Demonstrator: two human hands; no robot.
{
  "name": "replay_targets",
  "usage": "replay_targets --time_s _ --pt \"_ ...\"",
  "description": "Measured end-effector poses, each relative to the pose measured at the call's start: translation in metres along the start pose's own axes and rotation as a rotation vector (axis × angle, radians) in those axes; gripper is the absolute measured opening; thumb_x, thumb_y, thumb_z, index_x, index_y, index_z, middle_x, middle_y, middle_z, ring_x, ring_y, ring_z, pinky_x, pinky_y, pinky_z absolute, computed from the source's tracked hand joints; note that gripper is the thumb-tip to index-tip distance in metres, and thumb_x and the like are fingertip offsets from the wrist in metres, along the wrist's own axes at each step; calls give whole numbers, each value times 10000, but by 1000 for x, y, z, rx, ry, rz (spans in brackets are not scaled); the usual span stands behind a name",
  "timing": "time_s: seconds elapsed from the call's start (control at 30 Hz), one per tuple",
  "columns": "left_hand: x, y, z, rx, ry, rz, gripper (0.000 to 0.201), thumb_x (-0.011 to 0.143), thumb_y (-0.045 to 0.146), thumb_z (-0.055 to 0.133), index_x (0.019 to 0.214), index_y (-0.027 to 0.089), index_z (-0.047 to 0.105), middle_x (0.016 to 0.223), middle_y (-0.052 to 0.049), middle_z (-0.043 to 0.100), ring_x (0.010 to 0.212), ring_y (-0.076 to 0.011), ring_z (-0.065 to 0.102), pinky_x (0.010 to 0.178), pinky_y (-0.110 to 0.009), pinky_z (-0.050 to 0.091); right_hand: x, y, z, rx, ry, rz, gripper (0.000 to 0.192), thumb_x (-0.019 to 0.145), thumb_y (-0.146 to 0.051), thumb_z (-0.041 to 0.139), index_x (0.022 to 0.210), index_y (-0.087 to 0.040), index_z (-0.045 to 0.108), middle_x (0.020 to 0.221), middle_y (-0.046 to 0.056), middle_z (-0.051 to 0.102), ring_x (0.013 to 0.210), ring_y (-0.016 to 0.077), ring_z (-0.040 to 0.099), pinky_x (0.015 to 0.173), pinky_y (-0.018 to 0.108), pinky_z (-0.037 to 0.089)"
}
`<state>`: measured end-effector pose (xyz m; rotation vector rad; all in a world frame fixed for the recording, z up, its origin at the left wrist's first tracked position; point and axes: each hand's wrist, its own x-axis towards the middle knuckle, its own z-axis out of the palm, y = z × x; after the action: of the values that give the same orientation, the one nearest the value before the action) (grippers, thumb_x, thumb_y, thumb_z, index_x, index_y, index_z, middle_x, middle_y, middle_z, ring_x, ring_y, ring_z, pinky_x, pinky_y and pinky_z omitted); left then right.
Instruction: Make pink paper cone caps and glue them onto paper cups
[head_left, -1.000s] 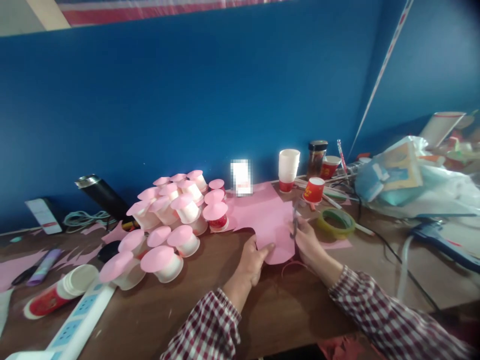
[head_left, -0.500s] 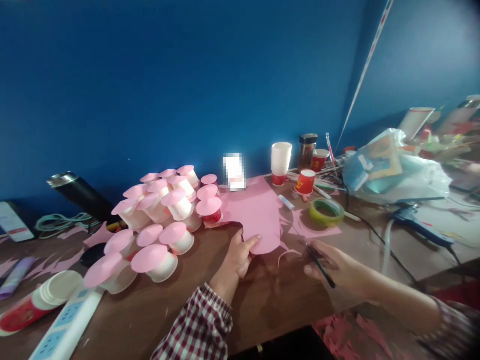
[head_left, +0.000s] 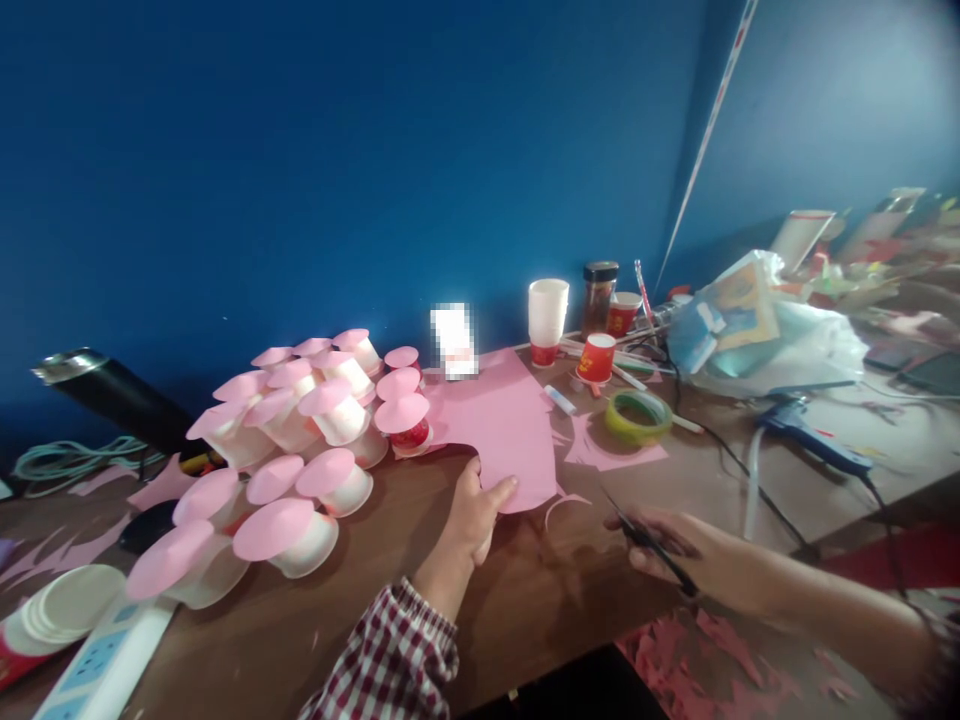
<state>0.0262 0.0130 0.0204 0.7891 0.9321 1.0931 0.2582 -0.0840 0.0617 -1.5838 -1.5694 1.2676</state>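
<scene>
A large pink paper sheet (head_left: 499,420) lies on the brown table, its near end rounded. My left hand (head_left: 477,515) grips that near end, the thumb on top and the other fingers beneath it. To the right, apart from the paper, my right hand (head_left: 667,550) is closed around slim black scissors (head_left: 652,552), seen nearly edge-on. Their pointed tip is directed up and left. A thin curved pink offcut (head_left: 564,503) lies between the sheet's edge and the scissors.
Paper cups topped with pink paper cones (head_left: 274,525) crowd the left. Beyond them are a black flask (head_left: 120,395) and a power strip (head_left: 105,655). Stacked cups (head_left: 547,318), green tape (head_left: 637,418), a glue gun (head_left: 814,435) and a plastic bag (head_left: 772,340) occupy the right. Pink scraps (head_left: 697,660) lie below.
My right hand has moved away from the sheet, down and right, with the scissors. My left hand keeps its grip on the paper. The whole view has shifted slightly.
</scene>
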Motion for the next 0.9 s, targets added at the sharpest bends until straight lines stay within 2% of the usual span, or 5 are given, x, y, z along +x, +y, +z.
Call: replay_targets --time_s 0.17,0.33,0.57,0.77,0.9 --pt "-1 0 2 -6 3 -6 482 571 174 780 994 136 551 1014 -114 662 957 -236 621 916 -403 449 -11 -8 -16 -43 -255 48 371 743 -448 633 1058 -251 635 1001 69 666 948 253 601 792 304 494" --pt "0 0 0 6 -11 -6 485 594 177 768 1019 126 541 1015 -122 657 947 -233 622 904 -394 457 -3 4 -8 -93 -46 100 377 744 -364 587 1093 -234 522 586 -17 596 485 157 529 420 230 392" --pt "-2 3 3 -34 9 -19 539 585 152 769 1061 116 519 1073 -145 636 981 -240 610 897 -381 464 -5 -2 -9 -530 54 -198 144 742 -151 501 606 -187 470 588 -32 507 564 108 419 528 215 313" --pt "-2 2 3 -27 13 -9 516 594 150 760 1052 118 525 1032 -136 651 937 -233 626 878 -376 476 -9 1 -7 -143 -91 -70 42 772 -210 548 791 -179 528 687 -13 532 607 109 473 545 209 386" --pt "-2 -1 2 -10 -9 -5 505 597 170 764 1044 120 533 1031 -132 653 920 -223 629 879 -378 473 -9 2 2 273 -161 132 410 785 -359 605 1140 -193 483 719 -14 526 547 93 480 448 187 404"
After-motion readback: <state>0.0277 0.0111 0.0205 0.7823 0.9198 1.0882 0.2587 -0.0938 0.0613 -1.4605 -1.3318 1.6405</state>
